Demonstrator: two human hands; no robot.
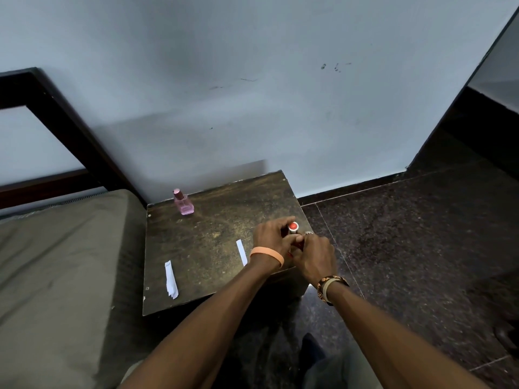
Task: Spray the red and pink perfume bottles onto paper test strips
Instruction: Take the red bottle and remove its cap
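The red perfume bottle [293, 227] stands at the right edge of the small dark wooden table [213, 242], its round red cap showing. My left hand [271, 237] wraps the cap end and my right hand [314, 255] grips the lower body; most of the bottle is hidden. The pink perfume bottle [184, 203] stands upright at the table's far left corner, capped. One white paper strip [241, 252] lies just left of my left wrist. A second, folded strip [171, 279] lies near the front left edge.
A bed with an olive-brown mattress [61, 270] presses against the table's left side, with a dark headboard frame [56, 113] behind it. A pale wall rises behind the table. Dark speckled floor tiles [415, 248] spread to the right.
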